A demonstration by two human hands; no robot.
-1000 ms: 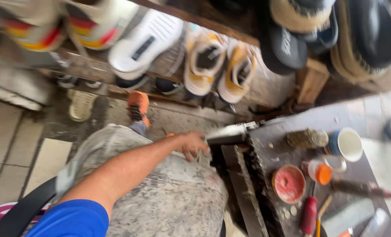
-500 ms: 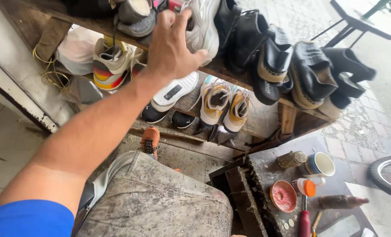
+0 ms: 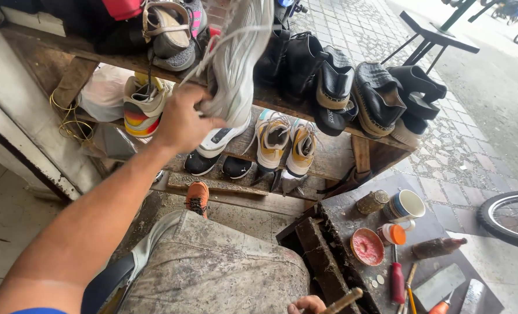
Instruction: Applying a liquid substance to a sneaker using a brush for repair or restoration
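Note:
My left hand (image 3: 183, 119) reaches up to the wooden shoe rack (image 3: 329, 125) and is closed on the heel end of a pale grey-white sneaker (image 3: 238, 58). The sneaker hangs sole-out in front of the upper shelf, its laces trailing. At the bottom edge, my right hand (image 3: 305, 304) is only partly in view and grips a thin wooden handle (image 3: 343, 300). My knee in worn grey trousers (image 3: 212, 267) fills the lower middle.
Black shoes (image 3: 381, 93) and yellow-white sneakers (image 3: 285, 145) line the rack. A dark work box (image 3: 329, 256) at the lower right carries a mug (image 3: 407, 204), a red dish (image 3: 367, 246), an orange-capped bottle (image 3: 394, 234) and a red screwdriver (image 3: 397, 282). A bicycle wheel (image 3: 512, 218) shows at the right.
My left hand rose from near my knee to the upper shelf and has taken hold of the grey-white sneaker. My right hand with the wooden handle has come into view.

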